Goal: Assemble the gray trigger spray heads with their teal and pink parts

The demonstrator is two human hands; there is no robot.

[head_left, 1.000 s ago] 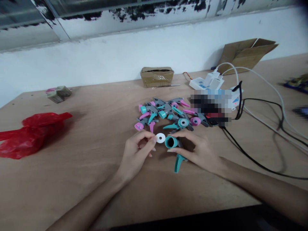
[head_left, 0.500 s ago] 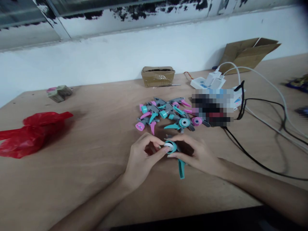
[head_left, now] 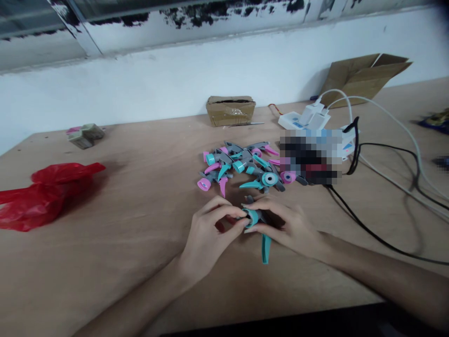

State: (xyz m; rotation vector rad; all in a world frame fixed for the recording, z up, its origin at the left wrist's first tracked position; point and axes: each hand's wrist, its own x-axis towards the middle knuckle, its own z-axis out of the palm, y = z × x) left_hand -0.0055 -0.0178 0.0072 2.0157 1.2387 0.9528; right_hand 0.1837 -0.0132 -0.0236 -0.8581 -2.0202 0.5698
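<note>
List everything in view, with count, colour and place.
Spray head: one, teal and grey, front centre
Other spray heads: several, teal, pink, grey, heaped centrally
Bag: one, red, left
Cartons: two, brown, along wall
Power strip: one, white, back right
Cables: several, black and white, right
Blocky items: uncounted, grey and pink, back left
Pixelated patch: one, dark, beside heap
Edge items: two, dark, far right
Table: one, light brown, beneath
Wall: one, white, behind
Window panes: uncounted, grey, top
Left grip: one, bare, at spray head's mouth
Right grip: one, bare, around spray head
Forearms: two, bare, front
</note>
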